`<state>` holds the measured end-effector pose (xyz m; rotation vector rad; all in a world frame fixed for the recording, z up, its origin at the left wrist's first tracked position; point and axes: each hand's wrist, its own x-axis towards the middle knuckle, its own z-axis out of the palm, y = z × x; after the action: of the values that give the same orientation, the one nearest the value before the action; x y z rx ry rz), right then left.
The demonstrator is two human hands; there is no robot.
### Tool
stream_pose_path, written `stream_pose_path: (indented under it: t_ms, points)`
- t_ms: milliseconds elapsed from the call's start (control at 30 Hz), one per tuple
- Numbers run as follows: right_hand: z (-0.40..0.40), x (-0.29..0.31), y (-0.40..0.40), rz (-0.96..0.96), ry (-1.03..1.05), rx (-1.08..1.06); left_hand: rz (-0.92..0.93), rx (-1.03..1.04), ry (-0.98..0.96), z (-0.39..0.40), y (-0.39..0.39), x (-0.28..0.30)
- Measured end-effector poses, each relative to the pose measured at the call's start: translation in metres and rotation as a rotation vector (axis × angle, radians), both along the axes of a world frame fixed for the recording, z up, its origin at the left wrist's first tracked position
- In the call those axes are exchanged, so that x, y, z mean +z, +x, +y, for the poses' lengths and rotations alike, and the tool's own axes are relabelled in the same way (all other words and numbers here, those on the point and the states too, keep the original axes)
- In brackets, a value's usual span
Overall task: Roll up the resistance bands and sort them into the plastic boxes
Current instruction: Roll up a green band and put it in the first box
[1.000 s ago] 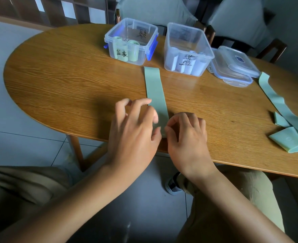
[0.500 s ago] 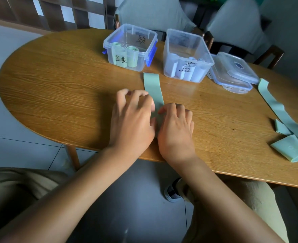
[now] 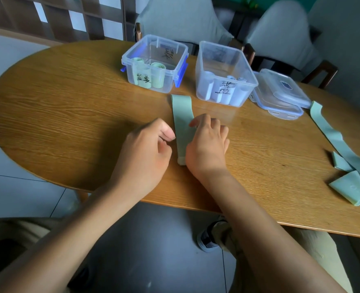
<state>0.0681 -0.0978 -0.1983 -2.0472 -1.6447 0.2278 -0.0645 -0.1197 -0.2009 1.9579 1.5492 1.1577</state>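
Note:
A pale green resistance band (image 3: 182,115) lies flat on the wooden table (image 3: 69,115), running from the boxes toward me. Its near end is a small roll (image 3: 182,161). My right hand (image 3: 206,144) rests on the band's right edge, index fingertip touching it. My left hand (image 3: 145,149) hovers just left of the band, fingers loosely curled and holding nothing. Behind the band stand two clear plastic boxes: the left box (image 3: 130,66), with blue latches, holds green rolls (image 3: 157,67), and the right box (image 3: 202,66) holds pale rolls (image 3: 223,94).
Two clear lids (image 3: 280,96) are stacked right of the boxes. More green bands (image 3: 344,157) lie loose and folded at the table's right end. Chairs stand behind the table. My knees are under its near edge.
Both hands had covered the band's near end. Now the left hand has lifted off to the left, the right has slid to the band's right edge, and a small rolled end shows.

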Motion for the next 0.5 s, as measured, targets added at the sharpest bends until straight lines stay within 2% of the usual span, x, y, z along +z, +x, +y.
stream_pose_path:
  t_ms: [167, 367, 500]
  points:
    - [0.018, 0.003, 0.0, 0.016, -0.034, -0.042, -0.037, -0.121, -0.105, -0.01, 0.004, 0.007]
    - [0.037, -0.001, -0.002, 0.001, -0.044, -0.072, -0.047, -0.075, -0.071, -0.008, 0.011, 0.001]
    - [0.034, -0.004, 0.004, 0.149, 0.042, -0.051, -0.118, -0.091, -0.086, -0.006, 0.011, -0.001]
